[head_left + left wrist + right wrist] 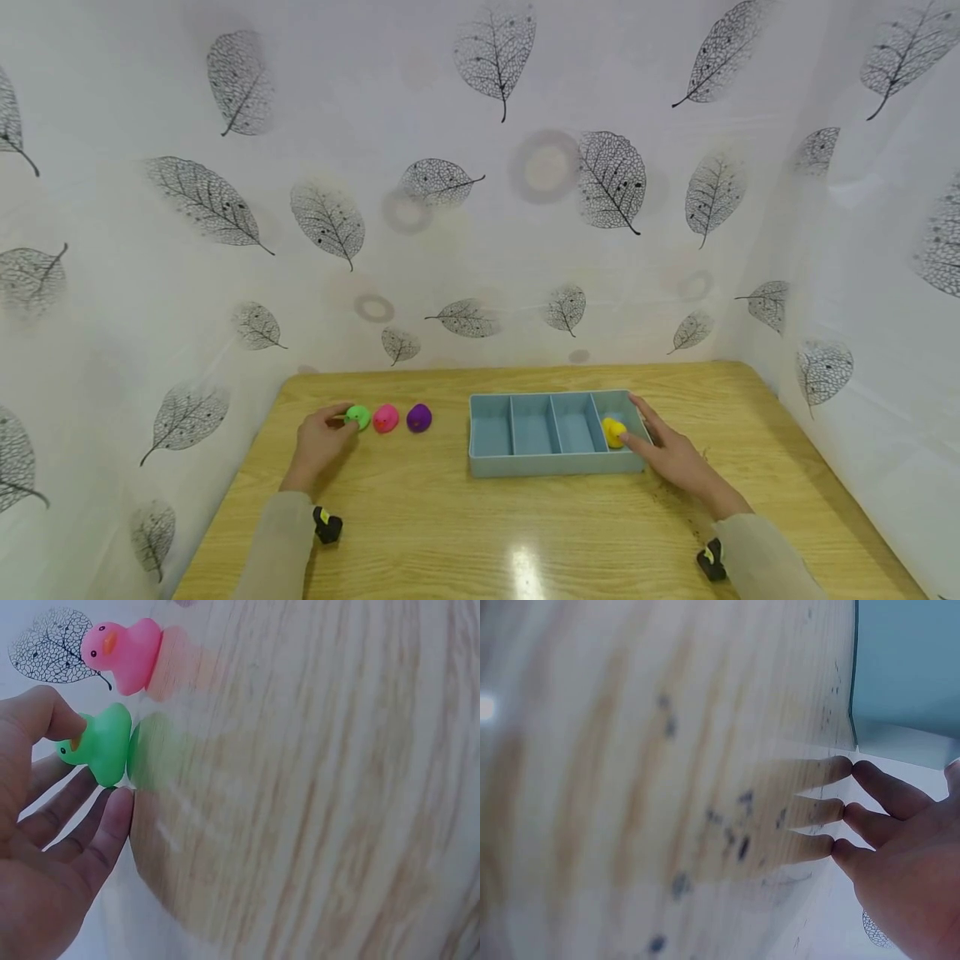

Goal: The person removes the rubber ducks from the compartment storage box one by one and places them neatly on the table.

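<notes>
My left hand [321, 442] pinches a green rubber duck [358, 417] at the left of the table, and in the left wrist view the thumb covers part of its orange bill. Beside it stand a pink rubber duck [386, 418] and a purple rubber duck [419, 417]. A yellow rubber duck [614, 432] sits in the rightmost compartment of the blue divided tray [555, 465]. My right hand [678, 461] is spread at that end, its thumb reaching over the wall to the yellow duck. In the right wrist view, several straight fingers [874, 826] touch the tabletop outside the tray.
The tray's other three compartments [532, 425] show bare floors. Behind the wooden table [420, 533] hangs a white curtain [465, 250] with a leaf print, which also runs along both sides. Dark marks [742, 847] dot the tabletop near the right hand.
</notes>
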`<action>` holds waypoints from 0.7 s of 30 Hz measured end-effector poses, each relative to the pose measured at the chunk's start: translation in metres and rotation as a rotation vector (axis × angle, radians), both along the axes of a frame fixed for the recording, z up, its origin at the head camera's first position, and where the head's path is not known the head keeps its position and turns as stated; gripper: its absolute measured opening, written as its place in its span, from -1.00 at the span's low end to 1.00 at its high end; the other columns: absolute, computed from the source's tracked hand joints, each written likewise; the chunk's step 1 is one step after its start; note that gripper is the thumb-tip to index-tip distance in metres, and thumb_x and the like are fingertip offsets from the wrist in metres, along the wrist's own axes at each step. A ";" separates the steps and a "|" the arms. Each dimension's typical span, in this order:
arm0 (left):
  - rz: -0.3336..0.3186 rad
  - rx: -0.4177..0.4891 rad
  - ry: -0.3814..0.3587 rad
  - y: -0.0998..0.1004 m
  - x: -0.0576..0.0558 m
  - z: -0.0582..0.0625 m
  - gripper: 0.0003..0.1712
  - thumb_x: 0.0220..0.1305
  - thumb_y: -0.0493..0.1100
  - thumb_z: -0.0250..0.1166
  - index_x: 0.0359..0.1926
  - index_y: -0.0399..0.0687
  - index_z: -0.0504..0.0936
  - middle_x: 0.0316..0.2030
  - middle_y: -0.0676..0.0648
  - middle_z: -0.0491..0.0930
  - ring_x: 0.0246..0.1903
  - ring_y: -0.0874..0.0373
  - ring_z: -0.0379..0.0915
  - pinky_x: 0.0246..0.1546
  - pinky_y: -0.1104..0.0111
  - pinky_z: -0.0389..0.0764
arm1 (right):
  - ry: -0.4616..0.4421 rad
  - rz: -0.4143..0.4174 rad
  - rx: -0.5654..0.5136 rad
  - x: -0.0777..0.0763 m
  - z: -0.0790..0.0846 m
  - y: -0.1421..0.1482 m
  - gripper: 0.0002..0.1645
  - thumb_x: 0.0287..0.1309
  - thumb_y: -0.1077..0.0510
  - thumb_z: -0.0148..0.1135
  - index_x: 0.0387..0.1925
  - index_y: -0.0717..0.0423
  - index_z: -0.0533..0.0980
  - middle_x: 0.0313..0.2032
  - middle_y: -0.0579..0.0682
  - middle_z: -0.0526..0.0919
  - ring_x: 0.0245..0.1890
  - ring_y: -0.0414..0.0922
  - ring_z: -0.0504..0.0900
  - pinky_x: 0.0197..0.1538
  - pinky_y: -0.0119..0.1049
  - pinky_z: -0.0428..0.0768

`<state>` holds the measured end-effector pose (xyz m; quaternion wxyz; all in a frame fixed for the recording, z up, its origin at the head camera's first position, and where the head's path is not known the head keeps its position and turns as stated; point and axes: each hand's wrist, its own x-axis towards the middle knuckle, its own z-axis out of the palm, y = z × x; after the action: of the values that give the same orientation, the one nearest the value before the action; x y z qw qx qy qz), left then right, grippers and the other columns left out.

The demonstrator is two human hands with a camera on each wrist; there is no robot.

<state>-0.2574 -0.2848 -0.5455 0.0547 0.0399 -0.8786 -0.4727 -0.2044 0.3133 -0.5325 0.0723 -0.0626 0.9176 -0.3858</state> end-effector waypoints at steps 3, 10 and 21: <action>-0.005 -0.026 -0.010 0.000 0.000 0.002 -0.49 0.38 -0.27 0.31 0.32 -0.31 0.60 0.18 -0.39 0.66 0.09 -0.19 0.66 0.01 0.40 0.62 | 0.001 0.003 -0.001 0.000 0.000 0.000 -0.03 0.56 -0.31 0.03 0.71 -0.36 -0.24 0.58 0.49 0.05 0.53 0.45 0.19 0.36 0.55 0.34; -0.012 -0.054 -0.012 -0.003 -0.001 -0.002 -0.49 0.37 -0.28 0.32 0.31 -0.31 0.61 0.18 -0.40 0.66 0.12 -0.22 0.64 0.18 0.07 0.66 | -0.001 0.006 -0.004 0.000 0.000 0.000 -0.03 0.55 -0.31 0.04 0.71 -0.40 -0.25 0.59 0.47 0.04 0.53 0.44 0.19 0.36 0.54 0.35; -0.019 -0.069 0.005 -0.003 0.000 0.001 -0.38 0.34 -0.26 0.28 0.40 -0.29 0.52 0.24 -0.43 0.60 0.17 -0.29 0.61 0.19 0.02 0.64 | -0.008 -0.001 -0.009 -0.001 -0.002 0.001 -0.02 0.54 -0.32 0.05 0.71 -0.40 -0.24 0.59 0.48 0.05 0.54 0.44 0.18 0.36 0.54 0.34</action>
<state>-0.2578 -0.2875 -0.5448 0.0537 0.0287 -0.8946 -0.4427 -0.2051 0.3140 -0.5345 0.0757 -0.0611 0.9155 -0.3904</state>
